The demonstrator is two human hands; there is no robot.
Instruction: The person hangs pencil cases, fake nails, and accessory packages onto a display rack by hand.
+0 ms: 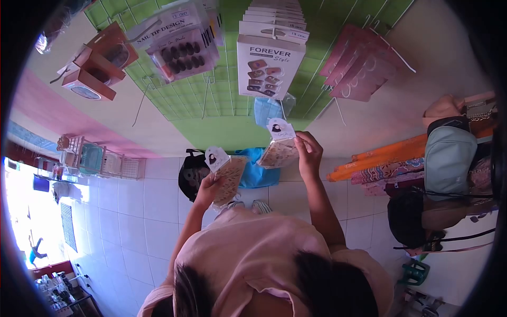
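My left hand [209, 190] is closed on a flat, patterned packet [230, 178] with a white hang tag at its top. A similar patterned packet [277, 152] hangs from my right hand [309, 149], whose fingers pinch it near its white tag [280, 128]. Both packets are in front of my chest, apart from each other. Just above the right packet, a light blue packet [268, 110] hangs on a hook of the wire grid [227, 100].
On the grid hang FOREVER boxes [270, 68], nail tip packs [182, 55] and pink cards [364, 66]. Bare hooks stick out below. A black bag [191, 177] and a blue bag [259, 177] lie beyond my hands. Bags [450, 153] hang at the right.
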